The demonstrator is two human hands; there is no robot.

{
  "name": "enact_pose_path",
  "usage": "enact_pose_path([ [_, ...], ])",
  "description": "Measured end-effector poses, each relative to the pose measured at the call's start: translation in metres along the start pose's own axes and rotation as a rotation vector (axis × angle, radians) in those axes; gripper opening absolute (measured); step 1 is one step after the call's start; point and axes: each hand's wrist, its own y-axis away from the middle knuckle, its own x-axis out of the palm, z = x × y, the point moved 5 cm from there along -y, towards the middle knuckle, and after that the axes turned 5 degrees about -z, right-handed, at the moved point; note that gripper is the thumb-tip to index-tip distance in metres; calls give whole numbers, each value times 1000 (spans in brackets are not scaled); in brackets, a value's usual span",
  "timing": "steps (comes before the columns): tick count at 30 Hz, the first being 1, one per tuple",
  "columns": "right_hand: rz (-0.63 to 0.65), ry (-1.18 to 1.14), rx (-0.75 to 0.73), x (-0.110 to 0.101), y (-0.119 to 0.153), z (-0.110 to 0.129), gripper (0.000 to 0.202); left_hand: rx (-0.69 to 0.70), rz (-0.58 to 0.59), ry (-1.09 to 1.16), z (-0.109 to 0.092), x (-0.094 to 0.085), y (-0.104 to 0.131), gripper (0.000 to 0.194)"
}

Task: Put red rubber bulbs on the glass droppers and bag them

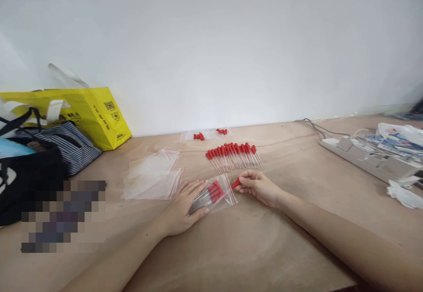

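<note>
My left hand (187,208) lies with fingers spread over the left part of a clear zip bag (225,198). Inside that bag are several thin rods with red handles (215,191). Just right of the bag's opening, my right hand (256,187) pinches a red-handled piece (235,183); the rest of it is hard to make out. Behind both hands, a row of red-handled clear pieces (231,150) lies side by side on the table. Flat zip bags (152,184) overlap to the left of my left hand.
Filled bags with red-handled pieces (198,136) lie near the wall. At left stand a yellow bag (99,116), a striped pouch (79,144) and a black bag (33,177). A white power strip (360,157) with cables lies at right, beside crumpled plastic (405,195).
</note>
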Motion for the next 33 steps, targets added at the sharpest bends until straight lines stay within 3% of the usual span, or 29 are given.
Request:
enact_pose_path([
  [5, 221, 247, -35, 8, 4, 1, 28, -9, 18, -6, 0, 0, 0, 55],
  [10, 251, 421, -83, 12, 6, 1, 26, 0, 2, -2, 0, 0, -1, 54],
  [15, 325, 385, -109, 24, 3, 0, 25, -1, -7, -13, 0, 0, -2, 55],
  [19, 302, 396, -128, 31, -6, -8, 25, 0, -24, -10, 0, -1, -1, 56],
  [23, 224, 498, -256, 33, -11, -10, 18, 2, -28, -13, -1, -1, -1, 55],
  [27, 302, 498, -239, 33, -9, -8, 14, -6, 12, -8, -2, -1, -2, 54],
  [33, 74, 750, -463, 13, -9, 9, 10, 116, 99, 27, -3, -5, -4, 52],
])
